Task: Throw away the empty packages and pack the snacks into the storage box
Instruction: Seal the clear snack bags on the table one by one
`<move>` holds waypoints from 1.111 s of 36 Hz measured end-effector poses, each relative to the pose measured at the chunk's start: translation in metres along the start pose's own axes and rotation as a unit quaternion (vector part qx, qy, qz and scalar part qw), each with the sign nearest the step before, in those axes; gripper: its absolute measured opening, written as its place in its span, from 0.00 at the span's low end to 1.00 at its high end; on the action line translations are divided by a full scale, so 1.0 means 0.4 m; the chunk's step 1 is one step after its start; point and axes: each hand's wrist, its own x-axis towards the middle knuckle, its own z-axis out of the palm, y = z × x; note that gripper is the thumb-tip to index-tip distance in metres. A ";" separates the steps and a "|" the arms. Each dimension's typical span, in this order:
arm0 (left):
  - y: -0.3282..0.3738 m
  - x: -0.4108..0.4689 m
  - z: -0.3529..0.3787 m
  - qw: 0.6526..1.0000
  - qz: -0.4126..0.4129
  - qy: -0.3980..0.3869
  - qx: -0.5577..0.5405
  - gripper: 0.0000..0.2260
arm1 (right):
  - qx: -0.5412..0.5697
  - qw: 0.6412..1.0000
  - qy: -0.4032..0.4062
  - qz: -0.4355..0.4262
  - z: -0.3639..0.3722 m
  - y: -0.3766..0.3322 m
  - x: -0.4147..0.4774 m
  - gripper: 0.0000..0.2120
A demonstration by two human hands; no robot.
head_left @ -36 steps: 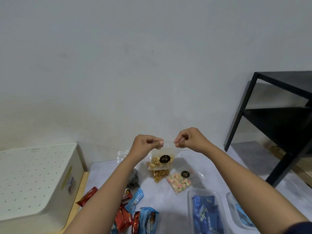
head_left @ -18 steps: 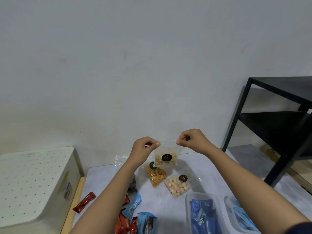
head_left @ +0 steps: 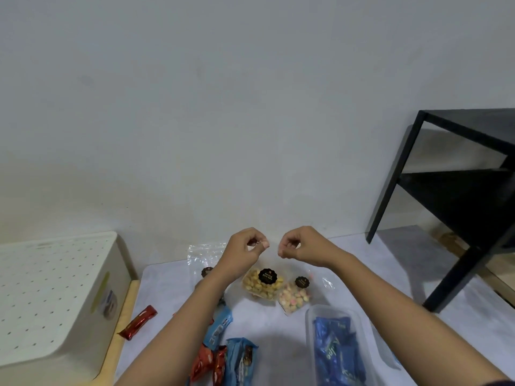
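Left hand (head_left: 246,246): fingers curled, pinching clear top of snack pouch (head_left: 262,285)
Right hand (head_left: 296,245): pinching same top edge
Clear storage box (head_left: 308,320): holding blue packets (head_left: 334,346)

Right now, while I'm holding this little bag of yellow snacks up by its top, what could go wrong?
The left hand and right hand only pinch the top edge of the clear bag of yellow snacks; if a pinch slips, it could drop onto the pastel snack bag below.
The right forearm seems to pass just over the clear storage box; lowering it might knock the box.
The red bar lies at the table edge on the left and could be swept off.
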 end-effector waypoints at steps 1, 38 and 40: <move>-0.004 -0.003 0.005 1.000 -0.003 -0.004 0.002 0.05 | -0.008 1.000 -0.002 -0.001 0.005 0.003 0.000 0.08; -0.198 -0.130 0.107 0.947 -0.238 0.011 -0.216 0.04 | 0.111 0.990 -0.029 0.079 0.197 0.130 -0.035 0.09; -0.200 -0.125 0.101 0.946 -0.239 -0.004 -0.217 0.04 | 0.134 0.986 -0.032 0.091 0.197 0.128 -0.036 0.09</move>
